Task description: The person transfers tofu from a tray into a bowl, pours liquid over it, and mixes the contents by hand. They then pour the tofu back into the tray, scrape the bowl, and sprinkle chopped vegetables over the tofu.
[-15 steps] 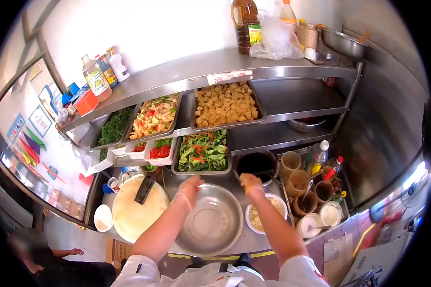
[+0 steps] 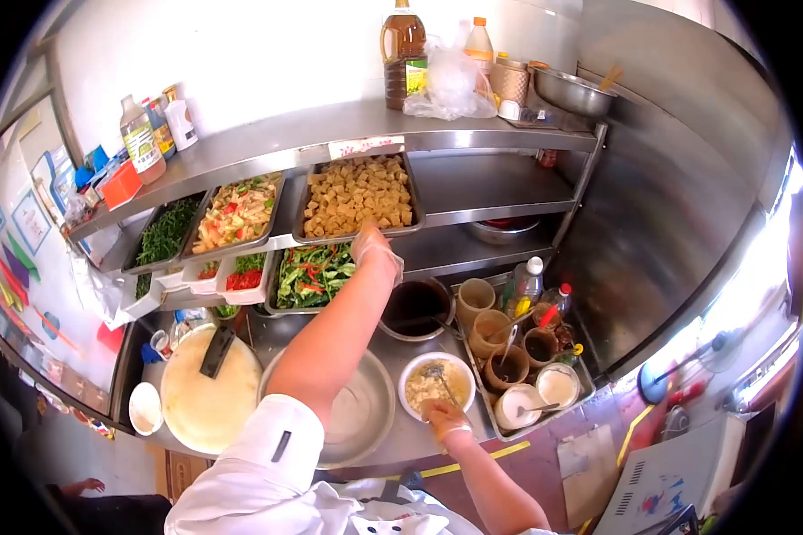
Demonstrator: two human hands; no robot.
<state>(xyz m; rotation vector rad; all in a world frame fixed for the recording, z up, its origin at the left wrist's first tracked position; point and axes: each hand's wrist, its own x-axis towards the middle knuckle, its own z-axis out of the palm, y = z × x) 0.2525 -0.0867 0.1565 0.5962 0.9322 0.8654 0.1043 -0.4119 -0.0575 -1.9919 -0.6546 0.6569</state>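
Note:
My left hand (image 2: 372,242), apparently in a thin clear glove, reaches up to the front edge of the tray of tofu cubes (image 2: 357,194). Its fingers point away from me, so their grip is hidden. Just below it lies a tray of leafy greens with red strips (image 2: 314,275). At the near rim of a white bowl (image 2: 405,392) is my right hand (image 2: 443,417), also gloved, with its fingers closed round the handle end of a metal spoon (image 2: 434,369). The spoon's head rests in the bowl's pale chopped contents. Beneath my left forearm, a wide steel basin (image 2: 366,419) is partly covered.
A round cutting board (image 2: 196,410) with a cleaver (image 2: 216,351) stands left. A pot of dark liquid (image 2: 415,305) sits behind the white bowl. Seasoning jars (image 2: 509,364) and bottles fill a tray at right. Steel shelves (image 2: 500,178) overhang the counter; another person's hand (image 2: 83,487) shows lower left.
My left hand has moved from above the basin up to the tofu tray. My right hand has come back and down to the white bowl. The view has turned to the right.

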